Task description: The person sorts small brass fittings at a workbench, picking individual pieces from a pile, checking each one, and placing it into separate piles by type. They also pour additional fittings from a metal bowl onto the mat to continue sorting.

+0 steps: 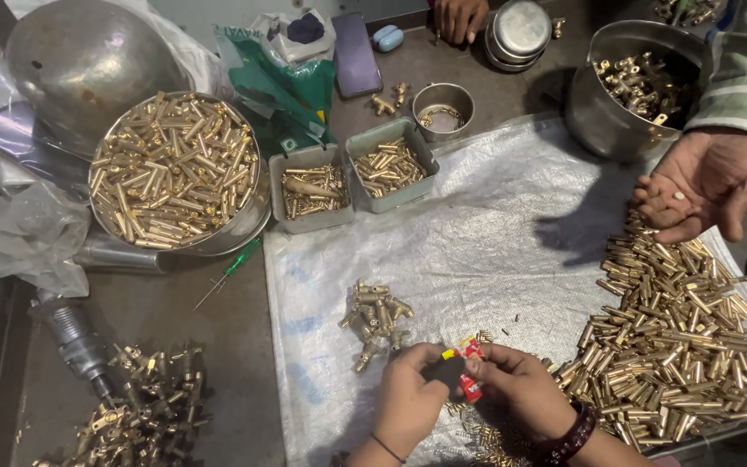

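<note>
I see a translucent plastic sheet [494,233] over the table, with a big heap of brass tubes [676,346] at near right. At far left a round steel pan [175,173] brims with more tubes. A small cluster of brass fittings [376,317] lies mid-sheet. At the near edge my left hand [408,402] and right hand [525,389] meet, both pinching a small red packet [469,370]. A co-worker's open palm [702,182] hovers far right.
</note>
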